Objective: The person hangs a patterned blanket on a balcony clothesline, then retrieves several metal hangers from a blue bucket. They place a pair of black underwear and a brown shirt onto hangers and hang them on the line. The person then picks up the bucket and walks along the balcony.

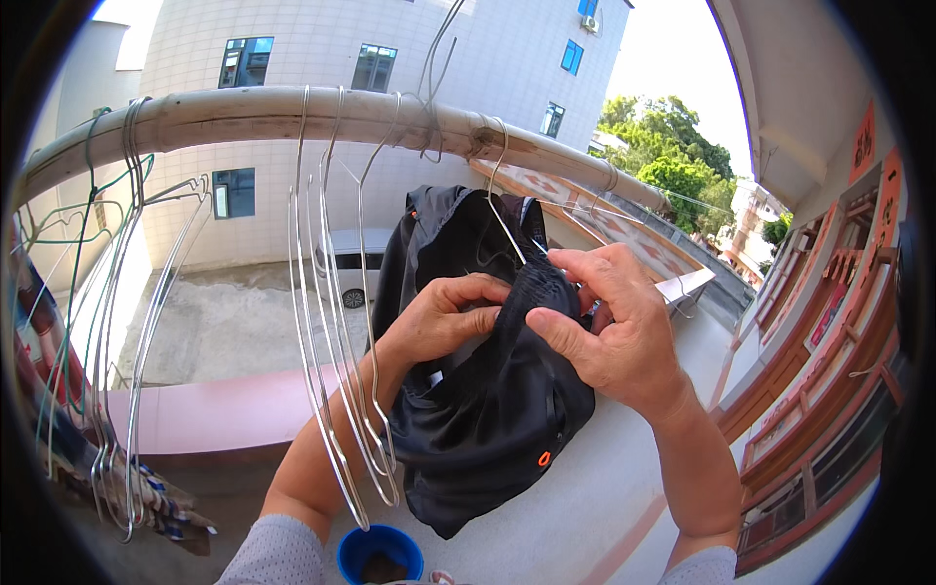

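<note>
A black garment (497,424) with a gathered elastic waistband and an orange zip pull (544,458) hangs in front of me. The waistband is pinched in my left hand (446,314), thumb towards me. A wire hanger (504,228) hooked on the bamboo pole (241,117) passes down to the waistband, and part of its wire is hidden by the cloth. My right hand (614,322) is at the waistband's right side. Its thumb and index finger are spread apart by the cloth and a bit of wire. Its other fingers curl partly out of sight, so its hold is unclear.
Several bare wire hangers (340,329) dangle in front of my left forearm, and more hangers (131,329) crowd the pole's left end beside patterned cloth (157,504). A pink ledge (219,417) runs behind. Below me stands a blue bucket (380,537). Wooden-framed windows (812,395) line the right.
</note>
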